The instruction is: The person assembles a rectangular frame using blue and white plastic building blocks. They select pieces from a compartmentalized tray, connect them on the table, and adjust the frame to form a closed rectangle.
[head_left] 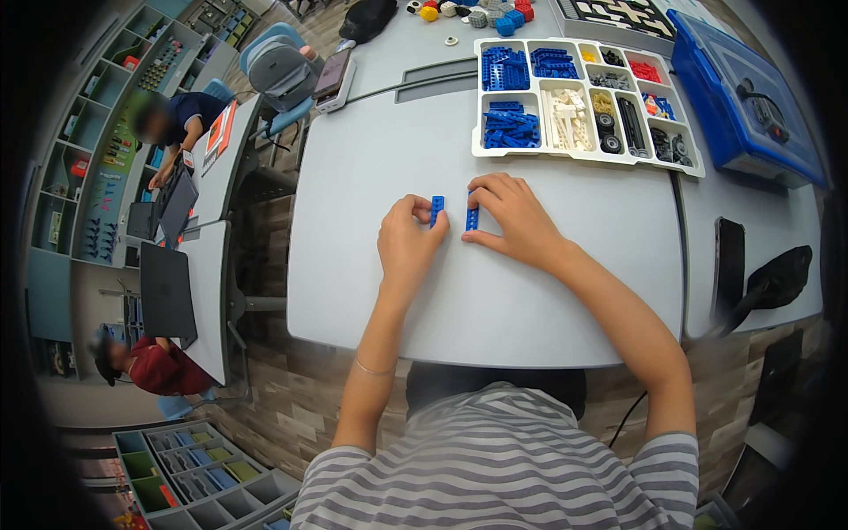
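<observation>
Over the middle of the white table (353, 212), my left hand (409, 234) pinches a short blue studded brick (437, 208) between thumb and fingers. Just to its right, my right hand (512, 216) grips a second blue brick (472, 216), long and narrow, by its two ends. The two bricks stand apart, roughly parallel, with a small gap between them. Beyond my hands lies a white sorting tray (549, 157), its compartments filled with blue bricks (512, 128), white pieces (568, 119), black wheels (608, 132), grey parts and red parts.
A blue lidded case (707, 106) stands right of the tray. Near the right edge are a dark phone-like slab (730, 261) and a black object (782, 278). At the far left corner sits a small device (334, 81). Two other people work at tables to the left.
</observation>
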A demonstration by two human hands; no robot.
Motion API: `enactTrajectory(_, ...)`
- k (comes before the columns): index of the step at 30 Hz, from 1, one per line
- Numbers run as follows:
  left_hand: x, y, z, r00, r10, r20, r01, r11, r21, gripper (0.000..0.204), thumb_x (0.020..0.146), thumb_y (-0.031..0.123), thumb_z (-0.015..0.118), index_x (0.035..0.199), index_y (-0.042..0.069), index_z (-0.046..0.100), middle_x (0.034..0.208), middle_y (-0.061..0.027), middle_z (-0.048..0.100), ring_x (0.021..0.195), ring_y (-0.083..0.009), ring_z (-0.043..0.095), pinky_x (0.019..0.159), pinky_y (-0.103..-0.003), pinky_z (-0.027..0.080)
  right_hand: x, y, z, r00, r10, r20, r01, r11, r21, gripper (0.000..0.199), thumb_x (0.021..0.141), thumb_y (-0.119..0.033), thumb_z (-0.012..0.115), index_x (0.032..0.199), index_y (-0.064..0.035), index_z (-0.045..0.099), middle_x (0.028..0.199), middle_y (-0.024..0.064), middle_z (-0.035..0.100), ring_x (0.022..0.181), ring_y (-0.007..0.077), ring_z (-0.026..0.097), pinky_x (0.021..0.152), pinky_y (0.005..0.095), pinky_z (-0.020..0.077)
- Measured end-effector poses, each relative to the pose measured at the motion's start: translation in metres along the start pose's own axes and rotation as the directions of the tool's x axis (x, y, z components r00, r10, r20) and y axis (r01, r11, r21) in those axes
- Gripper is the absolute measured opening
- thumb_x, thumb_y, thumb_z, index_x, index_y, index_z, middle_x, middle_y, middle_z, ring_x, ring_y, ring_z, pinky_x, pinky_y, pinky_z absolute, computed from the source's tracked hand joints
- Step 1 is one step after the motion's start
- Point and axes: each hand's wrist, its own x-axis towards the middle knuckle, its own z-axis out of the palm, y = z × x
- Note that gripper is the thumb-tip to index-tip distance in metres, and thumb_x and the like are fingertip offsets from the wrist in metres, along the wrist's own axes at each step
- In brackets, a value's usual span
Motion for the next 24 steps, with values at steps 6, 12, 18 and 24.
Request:
enactTrajectory(6,-0.001,-0.004,0.001,0.993,0.112,-0.043,-0.108,0.991,0.075,0.016,0.084,0.016,0.078,0.095,0.007,0.072,0.088,-0.0028,0.068,0.084,-0.0217,0.066,0.070,-0.037,0.052,0.000,-0.001,0.000,1.000,-0.001,0.004,0.001,1.000,-0.023,0.043,0.082,-0.031,0.084,0.108,-0.0071,0.060,0.125,0.0135,0.061,0.123,0.0330,0.054,0.104,0.0456,0.0417)
enactTrajectory(12,0.000,-0.006,0.001,0.978,0.203,-0.042,-0.198,0.974,0.109,0.014,0.084,0.011,0.076,0.096,0.007,0.072,0.092,-0.0045,0.067,0.095,-0.0216,0.065,0.079,-0.038,0.053,0.001,-0.002,0.002,1.000,0.018,0.014,-0.018,0.999,-0.035,0.043,0.081,-0.033,0.086,0.105,-0.0078,0.060,0.125,0.0106,0.061,0.124,0.0310,0.055,0.105,0.0444,0.0420)
enactTrajectory(18,0.014,-0.009,-0.005,0.949,0.299,0.098,-0.307,0.948,0.080,0.018,0.082,0.005,0.075,0.100,0.004,0.074,0.096,-0.0070,0.066,0.097,-0.0237,0.065,0.085,-0.038,0.054,0.000,-0.003,0.001,1.000,0.024,0.009,-0.024,0.999,-0.030,0.044,0.082,-0.034,0.085,0.107,-0.0074,0.061,0.125,0.0106,0.061,0.124,0.0311,0.055,0.106,0.0443,0.0420)
enactTrajectory(24,0.015,-0.009,-0.013,0.895,0.396,0.206,-0.379,0.918,-0.116,0.024,0.086,0.001,0.075,0.110,0.004,0.077,0.102,-0.0091,0.067,0.100,-0.0258,0.064,0.091,-0.037,0.054,0.005,-0.006,0.006,0.995,-0.008,-0.103,0.009,1.000,0.003,0.039,0.083,-0.024,0.081,0.113,-0.0055,0.063,0.118,0.0142,0.062,0.116,0.0346,0.057,0.100,0.0457,0.0436)
